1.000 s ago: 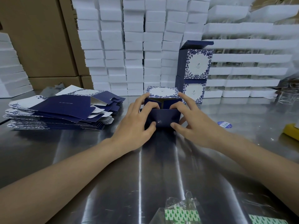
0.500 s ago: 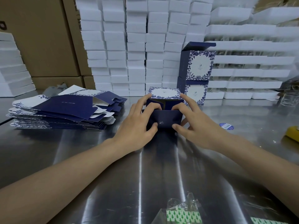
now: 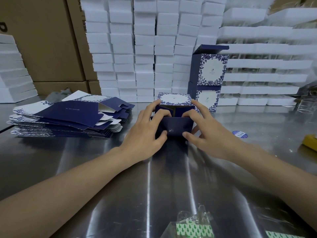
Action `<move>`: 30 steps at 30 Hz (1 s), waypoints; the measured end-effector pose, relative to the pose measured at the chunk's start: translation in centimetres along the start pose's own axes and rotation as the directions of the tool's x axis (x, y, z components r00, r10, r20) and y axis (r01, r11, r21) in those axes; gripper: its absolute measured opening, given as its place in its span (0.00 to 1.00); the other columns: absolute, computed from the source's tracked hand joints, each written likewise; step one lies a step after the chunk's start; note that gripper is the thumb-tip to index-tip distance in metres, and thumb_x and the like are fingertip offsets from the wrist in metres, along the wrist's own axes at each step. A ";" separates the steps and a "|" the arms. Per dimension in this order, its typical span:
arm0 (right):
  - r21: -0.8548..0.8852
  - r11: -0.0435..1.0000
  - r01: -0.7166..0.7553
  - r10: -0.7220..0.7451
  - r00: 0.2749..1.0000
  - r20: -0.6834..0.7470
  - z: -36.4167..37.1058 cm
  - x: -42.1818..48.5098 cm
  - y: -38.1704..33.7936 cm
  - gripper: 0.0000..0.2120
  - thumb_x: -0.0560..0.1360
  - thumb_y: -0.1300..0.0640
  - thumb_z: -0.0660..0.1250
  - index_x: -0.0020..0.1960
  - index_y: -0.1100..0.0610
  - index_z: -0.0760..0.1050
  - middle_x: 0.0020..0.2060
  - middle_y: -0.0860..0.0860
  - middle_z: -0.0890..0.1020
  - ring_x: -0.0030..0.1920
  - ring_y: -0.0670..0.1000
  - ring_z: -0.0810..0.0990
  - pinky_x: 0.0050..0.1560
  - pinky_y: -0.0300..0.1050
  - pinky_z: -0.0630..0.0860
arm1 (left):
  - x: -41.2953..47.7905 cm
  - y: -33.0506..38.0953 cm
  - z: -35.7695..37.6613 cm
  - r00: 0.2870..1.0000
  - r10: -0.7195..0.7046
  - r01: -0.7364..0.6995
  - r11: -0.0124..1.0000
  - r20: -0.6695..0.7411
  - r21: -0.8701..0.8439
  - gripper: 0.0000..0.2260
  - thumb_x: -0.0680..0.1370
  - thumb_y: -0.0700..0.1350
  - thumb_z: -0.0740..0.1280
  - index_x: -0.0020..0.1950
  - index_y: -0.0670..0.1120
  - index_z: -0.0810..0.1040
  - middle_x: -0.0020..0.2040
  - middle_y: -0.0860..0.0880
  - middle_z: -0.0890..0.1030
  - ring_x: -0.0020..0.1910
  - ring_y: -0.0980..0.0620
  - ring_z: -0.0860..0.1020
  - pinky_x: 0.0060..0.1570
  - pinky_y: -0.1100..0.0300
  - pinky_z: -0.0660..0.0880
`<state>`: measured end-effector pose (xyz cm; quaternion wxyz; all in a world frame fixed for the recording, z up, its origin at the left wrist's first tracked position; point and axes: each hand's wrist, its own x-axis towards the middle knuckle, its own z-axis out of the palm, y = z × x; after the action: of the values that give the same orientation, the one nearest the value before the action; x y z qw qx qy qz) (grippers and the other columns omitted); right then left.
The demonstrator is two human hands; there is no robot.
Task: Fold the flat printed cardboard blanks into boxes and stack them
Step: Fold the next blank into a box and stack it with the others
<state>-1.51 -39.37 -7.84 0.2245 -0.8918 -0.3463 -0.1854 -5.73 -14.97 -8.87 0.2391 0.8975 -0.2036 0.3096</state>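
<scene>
Two boxes (image 3: 211, 71) stacked, left hand (image 3: 144, 137) and right hand (image 3: 206, 137) both clamped on third box (image 3: 176, 126) mid-fold, flaps open; thick pile of blanks (image 3: 65, 115) left, so early days.

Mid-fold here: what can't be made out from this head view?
Inner flaps of the half-folded box: head view, covered by fingers of the left hand and right hand.
Count in the pile of flat blanks: head view, layers too thin.
The yellow object: head view, cut by the right edge.
</scene>
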 end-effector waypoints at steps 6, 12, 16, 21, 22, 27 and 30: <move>0.019 1.000 -0.005 0.005 1.000 0.011 -0.1 0.0 -0.1 0.18 0.81 0.49 0.70 0.67 0.42 0.67 0.83 0.43 0.49 0.62 0.55 0.83 0.62 0.55 0.78 | 0.0 0.0 0.0 1.000 0.003 -0.003 1.000 0.001 0.007 0.21 0.79 0.45 0.71 0.69 0.57 0.70 0.83 0.54 0.56 0.77 0.45 0.64 0.67 0.44 0.73; 0.010 1.000 -0.007 0.007 1.000 0.014 -0.2 -0.1 -0.2 0.18 0.81 0.49 0.70 0.68 0.43 0.67 0.83 0.42 0.48 0.64 0.56 0.82 0.62 0.55 0.78 | 0.0 -0.2 0.1 1.000 0.011 -0.011 1.000 0.001 0.010 0.21 0.78 0.45 0.71 0.69 0.57 0.70 0.83 0.54 0.56 0.77 0.45 0.64 0.68 0.44 0.72; 0.015 1.000 -0.015 0.014 1.000 0.016 -0.2 -0.1 -0.2 0.18 0.81 0.48 0.70 0.67 0.42 0.67 0.83 0.42 0.48 0.59 0.53 0.84 0.61 0.54 0.78 | 0.0 -0.2 0.1 1.000 0.010 -0.010 1.000 0.000 0.014 0.21 0.79 0.45 0.71 0.69 0.57 0.70 0.83 0.54 0.56 0.77 0.45 0.64 0.67 0.45 0.72; 0.016 1.000 -0.013 0.013 1.000 0.014 -0.2 -0.1 -0.2 0.18 0.81 0.49 0.70 0.67 0.41 0.67 0.83 0.41 0.48 0.55 0.53 0.85 0.59 0.54 0.79 | 0.0 -0.1 0.1 1.000 0.007 -0.007 1.000 -0.001 0.010 0.21 0.79 0.45 0.70 0.69 0.57 0.70 0.83 0.55 0.56 0.77 0.46 0.64 0.66 0.46 0.73; 0.016 1.000 -0.012 0.012 1.000 0.014 -0.1 -0.1 -0.2 0.18 0.81 0.49 0.70 0.67 0.41 0.67 0.83 0.41 0.48 0.56 0.53 0.85 0.59 0.54 0.79 | 0.0 -0.1 0.1 1.000 0.007 -0.007 1.000 -0.002 0.010 0.21 0.78 0.45 0.70 0.69 0.57 0.70 0.83 0.54 0.56 0.77 0.46 0.64 0.66 0.45 0.73; 0.012 1.000 -0.006 0.006 1.000 0.012 -0.1 -0.1 -0.1 0.18 0.81 0.49 0.70 0.66 0.40 0.67 0.83 0.42 0.48 0.58 0.54 0.84 0.60 0.54 0.79 | 0.0 -0.2 0.1 1.000 0.014 -0.014 1.000 -0.004 0.008 0.21 0.78 0.45 0.70 0.68 0.58 0.70 0.83 0.55 0.56 0.76 0.46 0.64 0.66 0.46 0.73; 0.013 1.000 -0.007 0.007 1.000 0.010 -0.1 -0.1 -0.1 0.18 0.81 0.49 0.70 0.66 0.41 0.67 0.83 0.42 0.48 0.58 0.54 0.84 0.61 0.55 0.78 | 0.0 -0.2 0.1 1.000 0.013 -0.013 1.000 -0.005 0.009 0.21 0.78 0.45 0.70 0.68 0.58 0.70 0.83 0.55 0.56 0.76 0.46 0.64 0.66 0.46 0.73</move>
<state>-1.65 -39.36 -7.77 0.2291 -0.8924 -0.3454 -0.1781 -5.59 -14.92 -9.00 0.2338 0.8964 -0.2074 0.3142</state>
